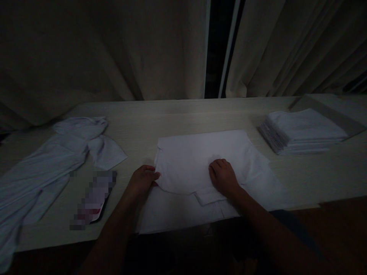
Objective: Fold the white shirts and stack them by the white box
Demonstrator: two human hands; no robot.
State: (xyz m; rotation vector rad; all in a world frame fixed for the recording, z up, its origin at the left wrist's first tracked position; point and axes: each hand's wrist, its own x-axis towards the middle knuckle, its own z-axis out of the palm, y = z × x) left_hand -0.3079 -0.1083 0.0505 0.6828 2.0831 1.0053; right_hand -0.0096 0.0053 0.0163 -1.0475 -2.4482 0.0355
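A partly folded white shirt (186, 164) lies on the pale table in front of me, its lower layer spread toward the table's front edge. My left hand (143, 178) pinches the shirt's left edge between thumb and fingers. On top of the cloth, right of its middle, rests my right hand (223, 176) with its fingers curled in. Whether those fingers grip any fabric is hidden beneath them. Dim light makes the fold lines hard to make out.
Another white shirt (63, 149) lies crumpled on the left and hangs over the front edge. Beside it is a phone (96, 198), its screen blurred out. A stack of folded white cloths (306, 130) stands at the right. Curtains (160, 49) hang behind the table (183, 118).
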